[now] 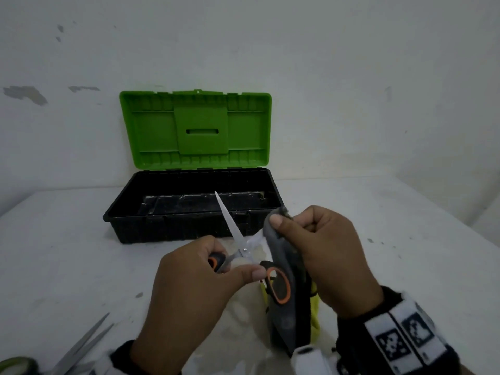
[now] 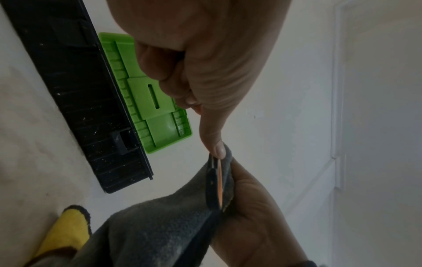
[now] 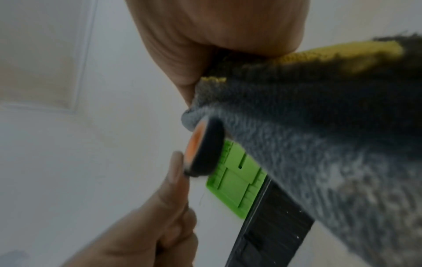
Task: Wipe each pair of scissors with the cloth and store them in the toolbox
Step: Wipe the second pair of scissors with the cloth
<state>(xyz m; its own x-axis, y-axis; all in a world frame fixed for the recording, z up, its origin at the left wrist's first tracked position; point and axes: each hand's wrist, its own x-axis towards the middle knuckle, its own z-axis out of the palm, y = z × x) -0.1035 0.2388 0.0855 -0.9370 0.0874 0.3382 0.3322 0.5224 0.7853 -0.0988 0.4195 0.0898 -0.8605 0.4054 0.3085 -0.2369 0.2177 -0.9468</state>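
To the left of the open toolbox (image 1: 189, 209) and nearer the person, a second pair of scissors (image 1: 81, 347) lies on the white table (image 1: 67, 253) beside a roll of green tape (image 1: 16, 365), waiting its turn. In front of the toolbox, the left hand (image 1: 194, 299) is curled round one handle of the black-and-orange scissors (image 1: 243, 250), thumb pressed by the pivot. The blades stand open; one bare point reaches up over the toolbox's front wall. Just right of that, the right hand (image 1: 327, 253) pinches the grey-and-yellow cloth (image 1: 286, 288) round the other blade, the cloth's tail hanging behind the free orange-lined handle loop.

The risk I see is that spread blade. If the left thumb slips, the scissors could snap shut towards the fingers under the cloth. A stroke drawn against the edge might cut the cloth. The hanging tail could snag the loop and tug the scissors loose.
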